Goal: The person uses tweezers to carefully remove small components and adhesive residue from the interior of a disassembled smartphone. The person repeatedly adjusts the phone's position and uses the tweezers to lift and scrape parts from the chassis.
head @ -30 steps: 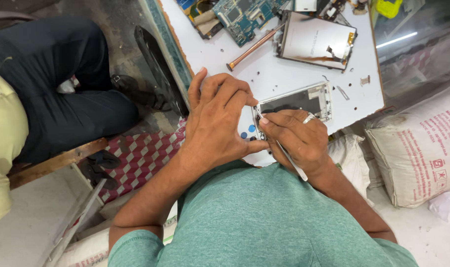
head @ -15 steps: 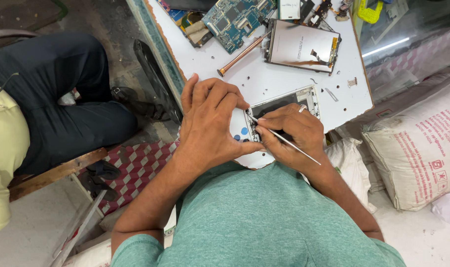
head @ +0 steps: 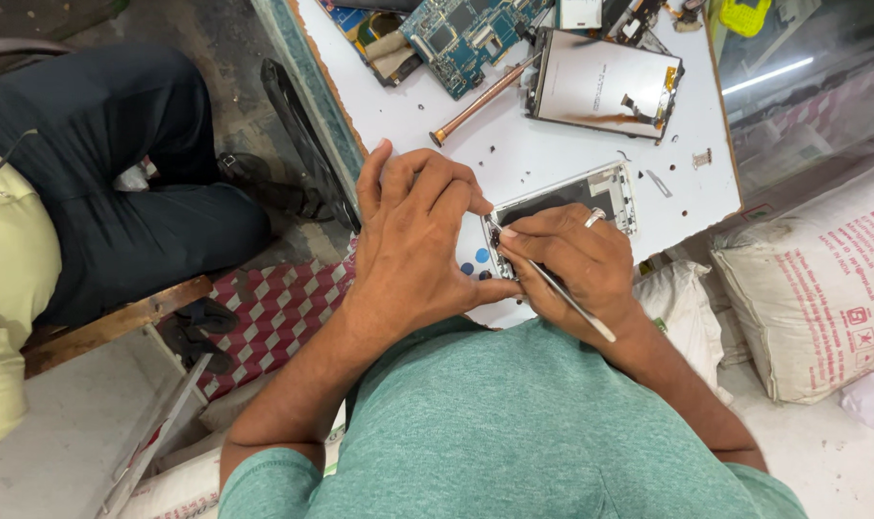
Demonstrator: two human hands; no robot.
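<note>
Phone frame (head: 590,192), opened and white-edged, lies at the near edge of the white surface (head: 571,144), partly hidden under both hands. Behind it lie a screen panel (head: 605,85), a blue circuit board (head: 466,34) and a copper-coloured rod (head: 480,101). Left hand (head: 418,240) presses flat on the frame, fingers together. Right hand (head: 571,264) is pinched on a thin metal tool (head: 576,306), its tip at the frame.
</note>
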